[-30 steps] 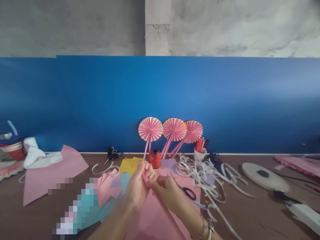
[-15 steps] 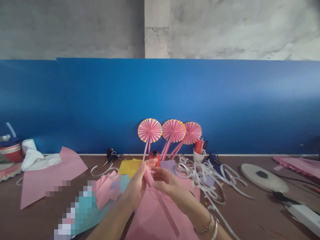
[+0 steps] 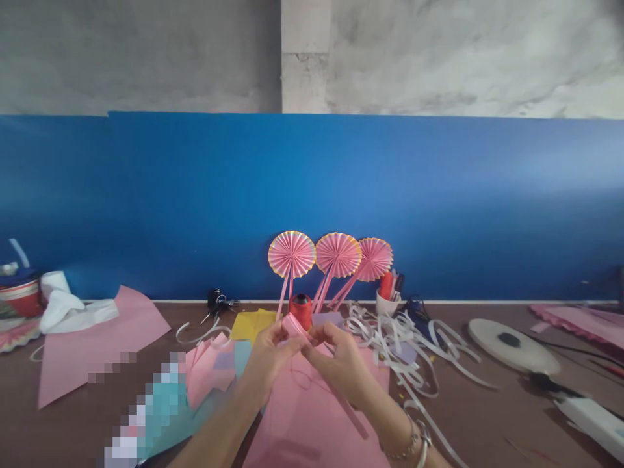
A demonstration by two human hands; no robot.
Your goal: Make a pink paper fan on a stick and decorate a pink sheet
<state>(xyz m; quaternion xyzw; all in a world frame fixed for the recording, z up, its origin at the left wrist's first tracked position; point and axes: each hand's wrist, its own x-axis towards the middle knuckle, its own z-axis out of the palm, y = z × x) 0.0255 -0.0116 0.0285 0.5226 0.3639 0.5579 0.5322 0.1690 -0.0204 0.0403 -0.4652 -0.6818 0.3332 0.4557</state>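
Observation:
Between my two hands is a narrow folded pink paper strip (image 3: pixel 296 327), pleated at its upper end. My left hand (image 3: pixel 273 351) pinches it from the left, thumb on top. From the other side my right hand (image 3: pixel 336 354) has its thumb and fingers closed on the strip's lower part. A long tail of pink paper (image 3: pixel 353 416) slants down beneath my right hand, and a thin red thread (image 3: pixel 302 376) loops below the fingers. A red thread spool (image 3: pixel 301 311) stands just behind. Under both hands lies a large pink paper sheet (image 3: pixel 312 422).
Several round pink paper fans (image 3: pixel 292 254) lean against the blue partition (image 3: pixel 195 195). Curled white strips (image 3: pixel 404 344) lie to the right, by a white cup of pens (image 3: pixel 387 303) and a pale round disc (image 3: pixel 514 344). Pink paper (image 3: pixel 102 351), keys (image 3: pixel 221 303) and coloured scraps lie left.
My left hand has turned from cupping the strip to pinching it with the thumb. The strip has tilted and lowered slightly, and my right fingers have closed on it.

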